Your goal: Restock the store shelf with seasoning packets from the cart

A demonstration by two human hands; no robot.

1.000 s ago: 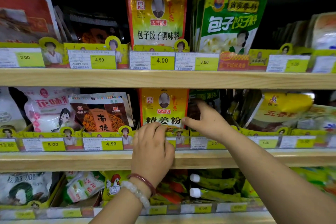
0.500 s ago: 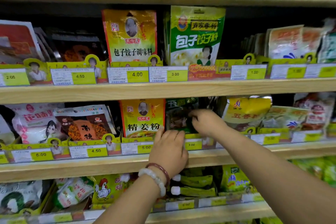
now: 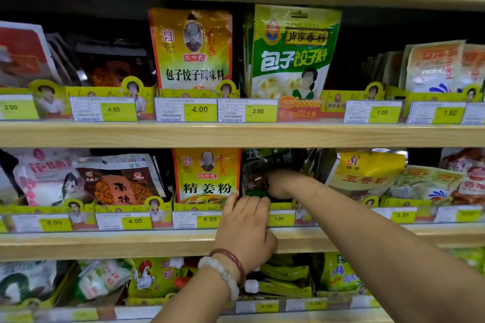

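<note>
On the middle wooden shelf [image 3: 157, 242], a dark green and brown seasoning packet [image 3: 256, 176] stands in the slot right of a yellow ginger-powder packet [image 3: 207, 176]. My right hand [image 3: 282, 183] reaches into that slot, fingers closed on the dark packet's right side. My left hand [image 3: 246, 228], with two bracelets at the wrist, rests against the yellow divider strip below the packet, its fingertips touching the packet's lower edge. The cart is out of view.
The upper shelf [image 3: 236, 135] holds a yellow dumpling-seasoning packet [image 3: 191, 47] and a green one [image 3: 291, 52]. A yellow five-spice packet [image 3: 364, 173] leans right of my right hand. Price tags line each shelf edge. The lower shelf carries chicken-logo packets [image 3: 152, 275].
The camera has tilted up and drawn closer. My right hand has gone deeper into the slot and closed on the dark packet. My left hand has shifted right, under that packet.
</note>
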